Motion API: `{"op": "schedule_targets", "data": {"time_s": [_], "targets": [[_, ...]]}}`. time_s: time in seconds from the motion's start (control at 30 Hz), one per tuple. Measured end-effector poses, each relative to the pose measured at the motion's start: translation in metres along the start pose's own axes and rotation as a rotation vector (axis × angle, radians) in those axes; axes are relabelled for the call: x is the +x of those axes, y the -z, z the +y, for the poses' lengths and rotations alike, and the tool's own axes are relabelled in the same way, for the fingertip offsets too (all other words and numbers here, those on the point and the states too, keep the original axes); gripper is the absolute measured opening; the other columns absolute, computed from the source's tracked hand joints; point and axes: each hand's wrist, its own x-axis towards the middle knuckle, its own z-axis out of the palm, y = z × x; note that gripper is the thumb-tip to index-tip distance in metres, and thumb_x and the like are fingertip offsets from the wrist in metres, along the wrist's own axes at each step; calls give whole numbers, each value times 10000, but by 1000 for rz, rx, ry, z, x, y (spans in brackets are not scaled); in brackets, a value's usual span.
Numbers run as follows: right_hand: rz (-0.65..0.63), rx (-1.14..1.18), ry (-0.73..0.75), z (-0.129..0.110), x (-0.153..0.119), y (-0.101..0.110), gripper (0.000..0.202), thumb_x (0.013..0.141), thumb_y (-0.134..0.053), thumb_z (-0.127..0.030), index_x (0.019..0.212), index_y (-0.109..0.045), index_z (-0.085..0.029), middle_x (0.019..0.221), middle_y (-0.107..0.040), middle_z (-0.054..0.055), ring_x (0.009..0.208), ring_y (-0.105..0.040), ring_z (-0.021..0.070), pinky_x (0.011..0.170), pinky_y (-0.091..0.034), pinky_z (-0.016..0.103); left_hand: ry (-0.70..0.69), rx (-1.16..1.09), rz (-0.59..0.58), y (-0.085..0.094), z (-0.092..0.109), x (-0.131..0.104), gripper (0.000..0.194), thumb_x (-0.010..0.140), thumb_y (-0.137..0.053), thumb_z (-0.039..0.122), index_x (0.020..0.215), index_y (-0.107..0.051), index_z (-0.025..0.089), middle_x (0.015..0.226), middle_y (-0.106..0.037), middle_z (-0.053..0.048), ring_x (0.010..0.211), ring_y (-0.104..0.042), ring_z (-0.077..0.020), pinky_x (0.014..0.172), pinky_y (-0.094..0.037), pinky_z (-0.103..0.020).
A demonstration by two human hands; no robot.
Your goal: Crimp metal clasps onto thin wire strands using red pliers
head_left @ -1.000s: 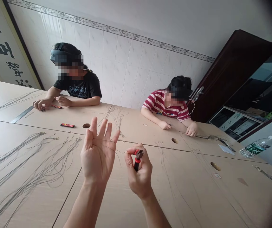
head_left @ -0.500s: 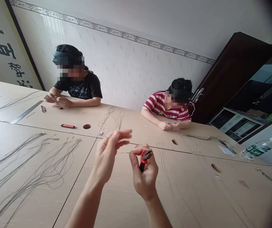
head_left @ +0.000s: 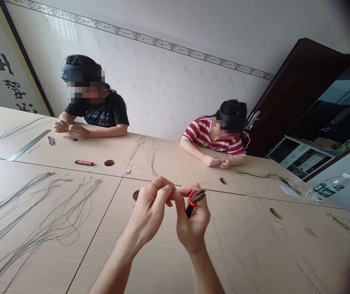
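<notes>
My right hand [head_left: 193, 222] is closed around small cutting pliers [head_left: 197, 196] with red and black handles. Their metal jaws stick out past my curled fingers, pointing up and right. The thumb and forefinger of that hand also pinch together, right against the fingertips of my left hand [head_left: 152, 204]. Closed in a pinch, my left hand meets the right one above the table. Whatever lies between the fingertips is too small to make out. To the left, bundles of thin dark cords [head_left: 55, 222] with small metal ends lie on the table.
Two people in headsets sit across the wooden table [head_left: 126, 261]. More cords [head_left: 149, 153] lie before them, with a metal ruler [head_left: 29, 145] and a red-and-black object [head_left: 84, 163]. At the right, a water bottle [head_left: 329, 188] stands near a white paper [head_left: 289, 191]. Round holes [head_left: 275, 213] pierce the tabletop.
My left hand has gone from spread, blurred fingers apart from the right to a pinch touching its fingertips. The pliers stay in my right hand, shifted slightly right. The view has moved slightly.
</notes>
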Motion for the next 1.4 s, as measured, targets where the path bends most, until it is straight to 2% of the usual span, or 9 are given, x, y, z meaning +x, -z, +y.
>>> {"op": "schedule_targets", "data": {"time_s": [0.13,0.27,0.5,0.7,0.93,1.1,1.4], "targets": [[-3,-16,-15,2,-1,-1,88,953,-535,-169,886,-536,-226,795,-522,-22,697,-540,104,598,-442,228,30,-27,2,2,-2,3,200,886,-429,199,734,-559,185,767,-621,2,695,-576,-142,690,-490,-285],[3,-31,-13,5,-2,-2,74,950,-538,-178,892,-541,-223,802,-525,-16,707,-543,111,612,-458,239,24,-59,-54,4,-3,5,200,872,-424,190,711,-542,183,764,-610,-2,731,-587,-150,711,-501,-289],[34,-1,-27,4,-1,0,86,945,-539,-156,905,-537,-232,801,-500,-25,648,-523,89,568,-470,214,20,-54,-81,3,1,4,188,906,-462,228,740,-538,183,841,-618,-5,786,-586,-137,758,-483,-267],[47,52,-30,3,-1,0,98,945,-531,-142,916,-538,-236,829,-507,-16,690,-554,93,589,-513,211,5,-65,-93,2,-1,3,195,922,-462,232,759,-554,180,883,-623,-14,801,-589,-141,766,-486,-272],[51,70,-46,6,-2,0,83,945,-534,-153,927,-539,-233,827,-497,-16,713,-558,100,596,-522,214,6,-59,-103,2,-3,4,211,955,-458,265,783,-550,183,835,-621,-3,814,-590,-140,789,-487,-273],[54,92,-81,7,-2,0,58,940,-554,-178,918,-538,-229,813,-491,-16,713,-550,111,635,-537,253,-4,-41,-104,1,-1,4,217,957,-454,272,782,-547,183,872,-644,-22,813,-583,-146,782,-485,-279],[47,97,-79,8,-1,0,54,946,-545,-185,918,-528,-228,830,-500,-11,716,-554,111,641,-545,257,-3,-31,-110,1,-4,4,237,975,-438,275,772,-529,193,875,-622,-2,829,-579,-140,800,-474,-279]]}}
